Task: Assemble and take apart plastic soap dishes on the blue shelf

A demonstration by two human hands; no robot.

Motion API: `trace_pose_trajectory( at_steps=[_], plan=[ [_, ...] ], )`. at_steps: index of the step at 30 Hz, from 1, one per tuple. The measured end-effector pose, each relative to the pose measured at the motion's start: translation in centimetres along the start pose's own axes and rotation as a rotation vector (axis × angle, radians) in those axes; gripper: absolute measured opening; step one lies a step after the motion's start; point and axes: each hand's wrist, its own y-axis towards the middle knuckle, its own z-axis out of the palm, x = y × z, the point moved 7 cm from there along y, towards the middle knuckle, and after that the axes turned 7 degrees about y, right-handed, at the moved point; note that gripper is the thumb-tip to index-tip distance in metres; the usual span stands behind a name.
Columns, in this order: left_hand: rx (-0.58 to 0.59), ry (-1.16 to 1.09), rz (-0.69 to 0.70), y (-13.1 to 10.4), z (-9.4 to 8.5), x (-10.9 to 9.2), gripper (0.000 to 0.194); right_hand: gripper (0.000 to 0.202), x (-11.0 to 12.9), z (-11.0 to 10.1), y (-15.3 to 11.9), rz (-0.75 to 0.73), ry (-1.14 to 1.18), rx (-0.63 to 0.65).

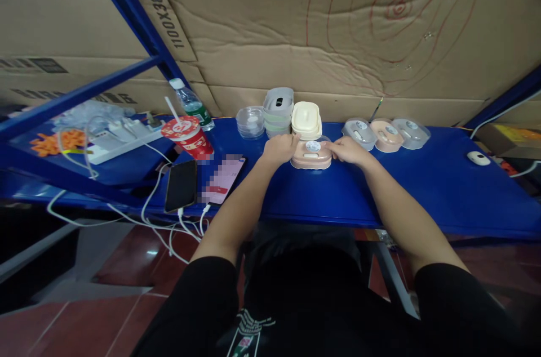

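A pink plastic container (pixel 311 160) with a clear lid and a round white sticker rests on the blue table in front of me. My left hand (pixel 280 148) is closed at its left edge, fingers gripping the lid rim. At the right edge, my right hand (pixel 344 150) pinches the same container between thumb and fingers. Right behind it stand cream containers (pixel 306 119), stacked. Beside them rise grey and green container parts (pixel 279 101) in a stack, with clear lids (pixel 250 123) to their left.
Lidded containers in grey (pixel 359 134), pink (pixel 387 135) and grey (pixel 411 133) line the right back. At left are a red cup with a straw (pixel 188 137), a water bottle (pixel 193 106), a black phone (pixel 181 186), a lit phone (pixel 226 179) and cables. A white device (pixel 478 158) lies far right.
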Motion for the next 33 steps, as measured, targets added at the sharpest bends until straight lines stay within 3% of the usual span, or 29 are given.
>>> trace_pose_trajectory(
  at_steps=[14,24,28,31,33],
  plan=[
    [0.038,0.028,0.049,-0.1,0.0,-0.5,0.066,0.072,-1.1,0.6,-0.1,0.079,-0.087,0.159],
    [0.077,0.007,0.089,0.2,0.8,-0.1,0.059,0.076,-0.5,0.5,0.4,0.024,-0.234,0.083],
    [0.195,-0.182,0.13,0.1,1.8,-0.8,0.058,0.068,-0.7,-1.3,0.2,0.059,-0.355,-0.079],
    [0.374,-0.571,0.122,-0.4,3.7,-3.1,0.054,0.056,-1.1,-3.4,-0.3,0.098,-0.401,-0.285],
    [0.441,-0.8,0.089,-0.8,4.8,-4.8,0.068,0.051,-1.3,-4.5,-0.6,0.097,-0.404,-0.385]
  ],
)
